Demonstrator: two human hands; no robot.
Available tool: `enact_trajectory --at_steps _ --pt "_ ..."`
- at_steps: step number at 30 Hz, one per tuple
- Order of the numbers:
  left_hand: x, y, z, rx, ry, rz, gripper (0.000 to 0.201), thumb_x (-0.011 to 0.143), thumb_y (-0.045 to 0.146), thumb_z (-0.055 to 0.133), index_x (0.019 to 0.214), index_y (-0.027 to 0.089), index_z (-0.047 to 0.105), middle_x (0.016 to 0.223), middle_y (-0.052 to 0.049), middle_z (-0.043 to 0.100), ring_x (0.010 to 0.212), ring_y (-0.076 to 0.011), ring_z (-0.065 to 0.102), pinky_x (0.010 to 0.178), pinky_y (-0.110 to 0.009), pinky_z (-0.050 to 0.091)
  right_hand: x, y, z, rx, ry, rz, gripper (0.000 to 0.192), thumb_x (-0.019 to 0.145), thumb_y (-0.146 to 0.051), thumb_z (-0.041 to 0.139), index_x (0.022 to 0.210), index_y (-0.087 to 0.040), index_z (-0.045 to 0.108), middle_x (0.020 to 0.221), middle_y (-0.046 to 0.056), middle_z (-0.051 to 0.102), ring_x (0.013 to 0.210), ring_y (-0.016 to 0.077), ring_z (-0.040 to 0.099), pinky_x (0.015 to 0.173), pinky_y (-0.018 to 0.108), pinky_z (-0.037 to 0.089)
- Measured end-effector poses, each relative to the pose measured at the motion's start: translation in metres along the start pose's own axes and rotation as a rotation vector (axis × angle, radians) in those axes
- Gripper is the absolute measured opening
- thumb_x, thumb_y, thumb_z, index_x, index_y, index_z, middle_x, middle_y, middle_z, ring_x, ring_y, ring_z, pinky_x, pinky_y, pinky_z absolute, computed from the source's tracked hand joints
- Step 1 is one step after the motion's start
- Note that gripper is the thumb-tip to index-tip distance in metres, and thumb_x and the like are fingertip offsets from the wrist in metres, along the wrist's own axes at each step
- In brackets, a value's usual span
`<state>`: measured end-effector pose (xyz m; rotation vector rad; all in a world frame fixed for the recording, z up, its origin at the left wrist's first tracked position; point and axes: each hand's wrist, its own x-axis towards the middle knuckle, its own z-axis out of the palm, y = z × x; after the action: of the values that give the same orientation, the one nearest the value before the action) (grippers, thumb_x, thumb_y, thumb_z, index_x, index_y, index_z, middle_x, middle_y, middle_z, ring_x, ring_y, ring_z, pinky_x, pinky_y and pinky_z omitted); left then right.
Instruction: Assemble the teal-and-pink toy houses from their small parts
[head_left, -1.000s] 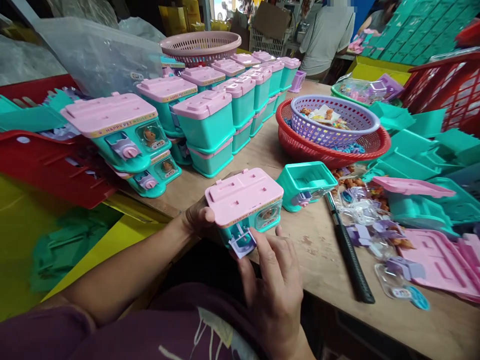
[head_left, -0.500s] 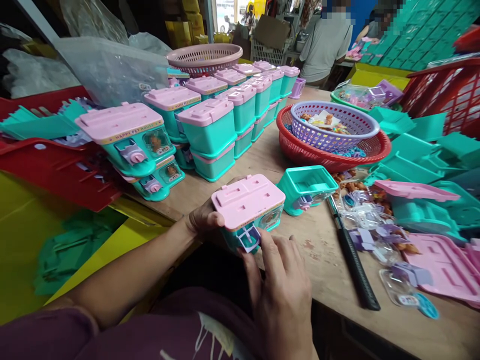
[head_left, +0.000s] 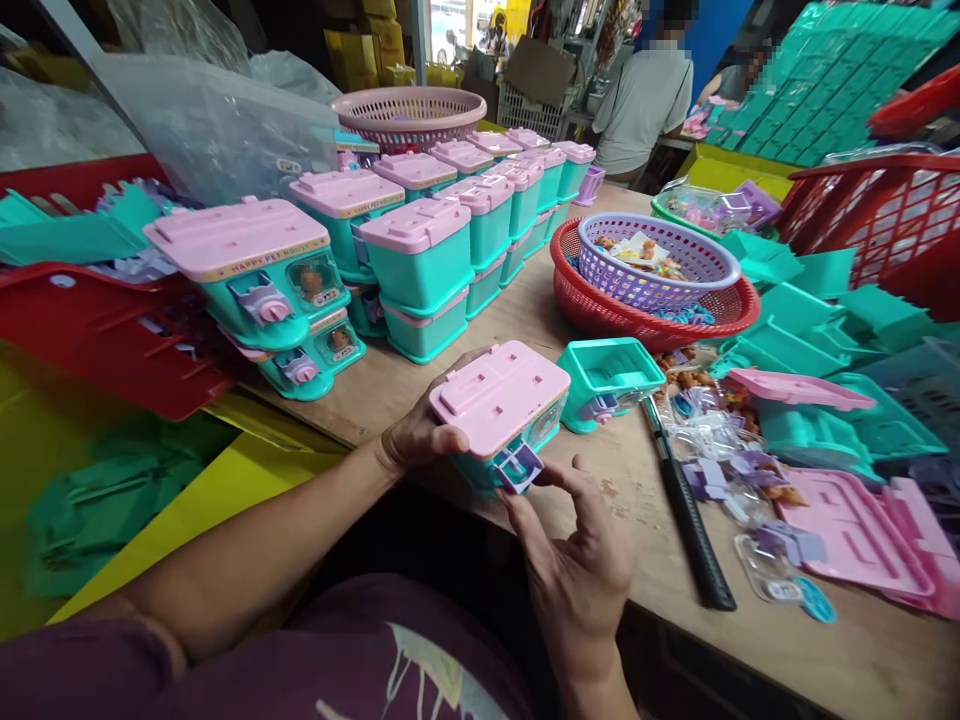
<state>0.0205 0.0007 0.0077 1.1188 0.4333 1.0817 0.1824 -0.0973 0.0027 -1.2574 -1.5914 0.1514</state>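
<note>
My wooden table point(head_left: 645, 520) is the landmark. Toward its far left stand finished teal pet houses point(head_left: 420, 260) in two tiers; I count about ten pink lids on top, more hidden behind. Right of them, a red basket point(head_left: 600, 310) nests one purple basket point(head_left: 660, 285). One open teal shell point(head_left: 611, 380) sits mid-table, with one black-handled tool point(head_left: 694, 525) lying beside it.

At the near edge, my left hand point(head_left: 420, 435) wraps the toy house point(head_left: 499, 410), thumb pressed on its pink lid point(head_left: 499, 392), lifting it tilted just off the wood. My right hand point(head_left: 574, 560) is spread loosely, fingertips just beside the small purple feeder point(head_left: 517, 467) on the front, pinching nothing. I judge the house light, hollow, stiff and smooth plastic; best held by the body's side walls, since the lid and feeder may pop loose.
</note>
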Motion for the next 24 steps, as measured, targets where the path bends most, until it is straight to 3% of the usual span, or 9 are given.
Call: enact_trajectory --at_steps 4,8,10,16,19,24 --pt "0.001 -0.001 -0.008 0.23 -0.024 0.07 0.095 0.059 0.046 0.083 0.142 0.019 0.045 0.145 -0.014 0.047 0.139 -0.0398 0.036 0.117 -0.051 0.027 -0.008 0.013 0.001 0.025 -0.029 0.059 0.028 0.086 -0.024 0.069 0.113 -0.02 0.063 0.096 0.004 0.073 0.091 0.0192 0.071 0.1 0.042 0.052" --pt "0.001 -0.003 -0.013 0.423 -0.018 0.092 0.092 0.061 0.043 0.081 0.141 0.016 0.047 0.138 -0.014 0.048 0.137 -0.039 0.036 0.119 -0.05 0.023 -0.015 0.017 0.003 0.103 -0.041 0.169 0.028 0.085 -0.022 0.069 0.113 -0.019 0.064 0.098 0.006 0.073 0.09 0.018 0.071 0.082 0.031 0.058" --pt "0.0 -0.003 -0.012 0.428 -0.012 0.071 0.087 0.065 0.041 0.079 0.142 0.017 0.046 0.137 -0.013 0.048 0.134 -0.0377 0.04 0.117 -0.05 0.026 -0.015 0.017 0.004 0.108 -0.026 0.176 0.026 0.085 -0.023 0.069 0.11 -0.019 0.065 0.096 0.006 0.073 0.086 0.0175 0.071 0.078 0.03 0.058" --pt "-0.001 -0.005 -0.007 0.44 0.007 0.086 0.087 0.059 0.042 0.081 0.137 0.016 0.052 0.137 -0.012 0.05 0.133 -0.0381 0.041 0.117 -0.049 0.028 -0.017 0.015 0.006 0.02 0.043 0.066 0.024 0.085 -0.021 0.068 0.11 -0.019 0.065 0.094 0.005 0.074 0.086 0.0185 0.072 0.092 0.038 0.057" --pt "0.0 -0.004 -0.006 0.422 -0.016 0.073 0.087 0.06 0.037 0.081 0.139 0.017 0.05 0.139 -0.012 0.05 0.136 -0.0374 0.039 0.118 -0.048 0.026 -0.018 0.015 0.005 0.0 0.044 0.056 0.024 0.086 -0.019 0.066 0.11 -0.019 0.064 0.095 0.006 0.074 0.086 0.0192 0.072 0.091 0.04 0.057" --pt "0.0 0.001 -0.003 0.264 -0.068 -0.067 0.085 0.065 0.032 0.078 0.143 0.019 0.046 0.141 -0.013 0.053 0.135 -0.0378 0.043 0.113 -0.047 0.035 -0.015 0.012 0.004 -0.01 0.004 0.042 0.024 0.087 -0.016 0.063 0.11 -0.019 0.062 0.092 0.006 0.072 0.082 0.0181 0.07 0.089 0.041 0.057"
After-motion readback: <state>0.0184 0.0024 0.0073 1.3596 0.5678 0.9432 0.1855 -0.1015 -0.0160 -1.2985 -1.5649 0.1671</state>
